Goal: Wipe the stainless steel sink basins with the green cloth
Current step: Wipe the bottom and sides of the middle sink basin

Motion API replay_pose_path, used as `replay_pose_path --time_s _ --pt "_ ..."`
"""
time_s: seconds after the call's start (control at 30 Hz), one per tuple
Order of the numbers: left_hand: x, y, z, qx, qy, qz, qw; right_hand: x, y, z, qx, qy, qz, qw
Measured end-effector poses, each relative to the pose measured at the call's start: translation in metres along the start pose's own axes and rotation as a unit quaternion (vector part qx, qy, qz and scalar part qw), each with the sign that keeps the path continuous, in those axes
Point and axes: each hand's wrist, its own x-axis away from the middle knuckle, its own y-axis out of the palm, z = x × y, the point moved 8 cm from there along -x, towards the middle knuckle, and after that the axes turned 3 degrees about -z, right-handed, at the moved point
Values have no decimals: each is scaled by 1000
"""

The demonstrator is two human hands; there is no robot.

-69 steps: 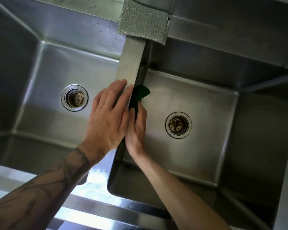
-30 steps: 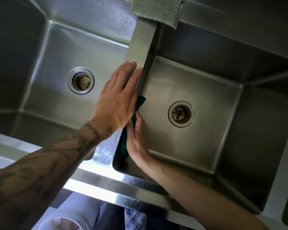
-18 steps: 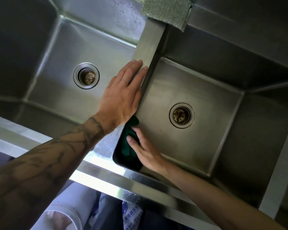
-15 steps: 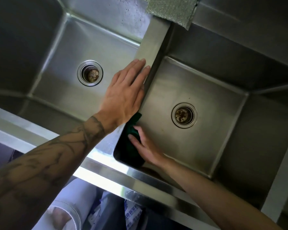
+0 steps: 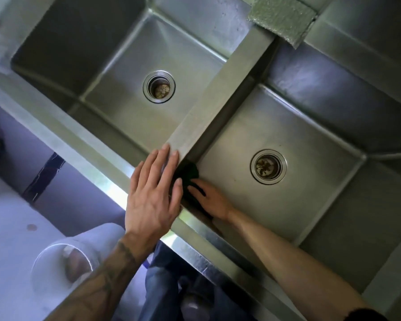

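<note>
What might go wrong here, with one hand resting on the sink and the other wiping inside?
The left hand rests on the narrow divider; on slick steel it may slip.
The green cloth is bunched under the right hand in the basin's near corner, so it may skip patches.
The right drain looks brown with grime that could smear.

This looks like a kitchen wash-up area. A stainless steel sink (image 5: 218, 100) has two deep square basins side by side, the left drain (image 5: 159, 86) and the right drain (image 5: 268, 166) each fitted with a strainer. A glittery scouring pad (image 5: 280, 17) lies over its back rim
</note>
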Motion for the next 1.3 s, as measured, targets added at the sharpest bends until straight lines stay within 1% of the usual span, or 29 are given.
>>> replay_pose_path --time_s 0.03,0.1,0.17,0.23,0.4,0.47,0.57,0.7,0.77,0.9,0.97,1.03,1.07,1.13,1.2,1.3 --pt "0 0 0 4 -3 3 1000 -1 0 4 12 8 -8 1000" --pt "-1 0 -2 9 -5 8 1000 5 -2 5 28 -5 -5 1000" --pt "-1 0 -3 11 -5 10 1000 24 -6 2 6 -32 16 999" --pt "-2 1 -2 12 -2 12 1000 40 -8 2 -29 -39 21 999" --pt "-1 3 -4 5 -2 24 1000 26 -1 17 -10 24 -10 1000" --pt "-1 4 -4 6 1 24 1000 27 -3 16 -3 34 -17 999" --pt "-1 3 -4 7 -2 20 1000 58 -11 15 -7 21 -2 1000" --pt "-1 1 -3 11 -4 21 1000 105 -20 19 -45 8 -1 999" --pt "-1 0 -2 11 -5 20 1000 94 -17 25 -27 16 -2 999" --pt "0 -1 -1 8 -11 29 1000 56 -5 47 39 57 -35 997" --pt "-2 1 -2 3 -13 29 1000 61 -8 52 8 54 -27 998" --pt "-1 2 -1 -9 -18 18 1000 86 -11 58 -59 53 -28 996" --pt "1 2 1 -12 -26 18 999 97 -13 57 -85 46 -41 994" --pt "8 4 12 -12 -47 13 999 109 -13 53 -103 29 -66 992" --pt "21 13 35 -8 -52 -2 999 100 -15 51 -69 9 -53 996" --pt "45 28 73 -10 -66 -17 998 83 -11 62 -21 31 -52 998"
